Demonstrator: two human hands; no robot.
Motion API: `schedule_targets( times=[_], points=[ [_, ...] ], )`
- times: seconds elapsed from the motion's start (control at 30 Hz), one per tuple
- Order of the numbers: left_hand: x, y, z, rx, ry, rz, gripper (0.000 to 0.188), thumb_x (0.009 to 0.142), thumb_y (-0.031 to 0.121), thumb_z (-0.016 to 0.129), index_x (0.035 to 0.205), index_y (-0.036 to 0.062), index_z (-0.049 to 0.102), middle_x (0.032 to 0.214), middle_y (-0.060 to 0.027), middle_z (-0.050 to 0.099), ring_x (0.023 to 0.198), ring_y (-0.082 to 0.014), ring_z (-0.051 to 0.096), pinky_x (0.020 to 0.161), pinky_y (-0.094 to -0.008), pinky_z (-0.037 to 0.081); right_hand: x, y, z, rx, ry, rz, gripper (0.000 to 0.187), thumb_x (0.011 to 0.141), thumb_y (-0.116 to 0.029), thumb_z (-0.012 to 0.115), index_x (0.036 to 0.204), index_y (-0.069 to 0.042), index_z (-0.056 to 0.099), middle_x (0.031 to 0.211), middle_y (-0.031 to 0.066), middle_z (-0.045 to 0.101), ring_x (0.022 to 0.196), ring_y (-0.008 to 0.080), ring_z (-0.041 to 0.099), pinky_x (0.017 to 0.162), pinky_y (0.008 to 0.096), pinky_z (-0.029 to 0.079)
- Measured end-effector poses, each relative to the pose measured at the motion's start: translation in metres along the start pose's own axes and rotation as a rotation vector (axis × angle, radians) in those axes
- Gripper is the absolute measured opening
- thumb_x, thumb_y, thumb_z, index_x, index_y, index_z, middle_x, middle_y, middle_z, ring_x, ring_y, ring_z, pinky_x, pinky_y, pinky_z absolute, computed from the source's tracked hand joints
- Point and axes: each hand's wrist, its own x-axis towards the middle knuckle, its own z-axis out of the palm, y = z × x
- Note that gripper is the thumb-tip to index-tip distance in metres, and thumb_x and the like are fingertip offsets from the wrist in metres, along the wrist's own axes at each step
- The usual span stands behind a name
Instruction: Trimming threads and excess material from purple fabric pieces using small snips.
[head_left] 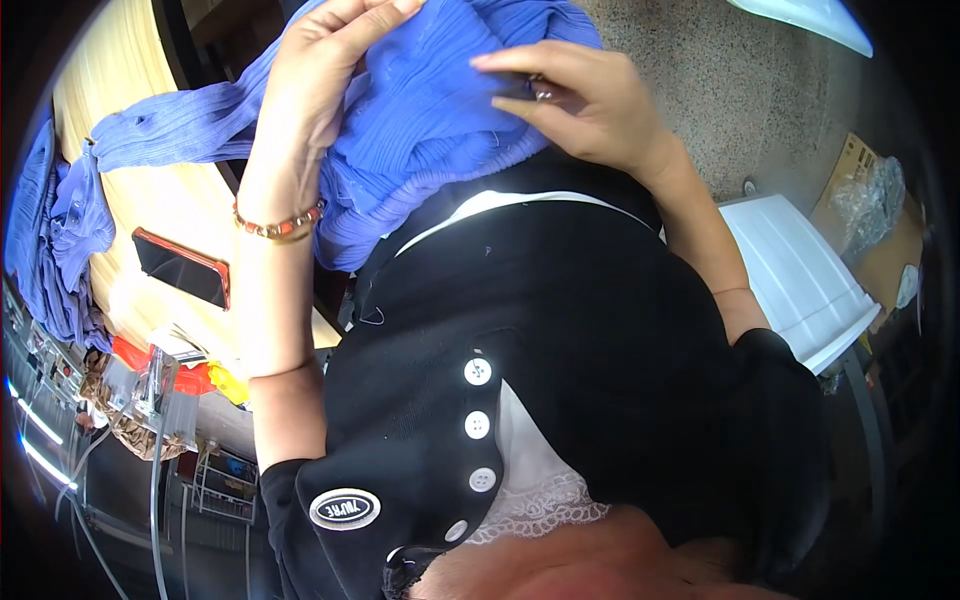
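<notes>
A ribbed blue-violet garment [410,130] lies bunched over my lap, one long strip of it trailing left across the table. My left hand [325,50] pinches its cloth between thumb and fingers at the top of the view, with a beaded bracelet on that wrist. Just above the cloth on the right is my right hand [590,105], its thumb and index finger curled toward the garment. Something small and dark with a shiny bit sits inside that hand; blur and the fingers hide what it is.
On the pale wooden table [120,200] lies a phone in a red case [180,268]. More blue-violet cloth [50,240] hangs at the far left. To the right stand a white plastic bin [790,275] and cardboard [850,210] with clear plastic wrap [868,200] on it. Speckled floor [690,80] shows beyond.
</notes>
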Motion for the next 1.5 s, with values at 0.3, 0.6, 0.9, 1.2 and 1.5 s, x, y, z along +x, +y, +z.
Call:
schedule_targets(
  times=[0.3, 0.6, 0.9, 1.2, 1.5],
  points=[
    [-0.019, 0.001, 0.010, -0.290, 0.014, 0.036, 0.022, 0.097, 0.019, 0.071, 0.116, 0.0071, 0.074, 0.100, -0.0035, 0.075, 0.085, -0.0098, 0.070, 0.081, -0.0226, 0.052, 0.024, -0.023, -0.014, 0.035, 0.247, 0.003, 0.036, 0.089, -0.015, 0.078, 0.120, 0.000, 0.069, 0.092, 0.0134, 0.067, 0.068, 0.0204, 0.063, 0.062, 0.0299, 0.051],
    [-0.023, 0.001, 0.015, -0.281, 0.033, 0.065, 0.023, 0.098, 0.017, 0.069, 0.118, 0.0056, 0.073, 0.102, -0.0057, 0.076, 0.085, -0.0108, 0.072, 0.078, -0.0227, 0.055, 0.029, -0.016, -0.006, -0.112, 0.193, -0.081, 0.037, 0.087, -0.014, 0.078, 0.119, 0.002, 0.069, 0.085, 0.0137, 0.061, 0.067, 0.0239, 0.062, 0.060, 0.0328, 0.050],
    [-0.025, -0.001, 0.017, -0.257, 0.008, 0.090, 0.024, 0.098, 0.019, 0.069, 0.118, 0.0062, 0.073, 0.101, -0.0047, 0.076, 0.080, -0.0084, 0.071, 0.071, -0.0190, 0.054, 0.031, -0.034, -0.010, -0.185, 0.218, -0.079, 0.038, 0.084, -0.011, 0.079, 0.117, 0.003, 0.069, 0.085, 0.0142, 0.061, 0.067, 0.0252, 0.062, 0.060, 0.0331, 0.051],
    [-0.026, 0.000, 0.017, -0.224, 0.027, 0.085, 0.023, 0.097, 0.020, 0.071, 0.116, 0.0077, 0.074, 0.097, -0.0024, 0.075, 0.073, -0.0046, 0.066, 0.063, -0.0147, 0.047, 0.030, -0.033, -0.007, -0.164, 0.223, -0.076, 0.037, 0.084, -0.010, 0.079, 0.117, 0.003, 0.068, 0.086, 0.0147, 0.061, 0.069, 0.0249, 0.063, 0.060, 0.0326, 0.051],
    [-0.034, 0.023, 0.046, -0.248, 0.162, -0.009, 0.009, 0.097, 0.018, 0.069, 0.094, 0.0109, 0.073, 0.066, 0.0126, 0.053, 0.051, 0.0025, 0.037, 0.049, -0.0153, 0.024, 0.032, -0.036, -0.007, -0.102, 0.192, 0.041, 0.036, 0.086, -0.010, 0.078, 0.118, 0.003, 0.068, 0.085, 0.0144, 0.061, 0.069, 0.0249, 0.062, 0.061, 0.0324, 0.050]
  ],
)
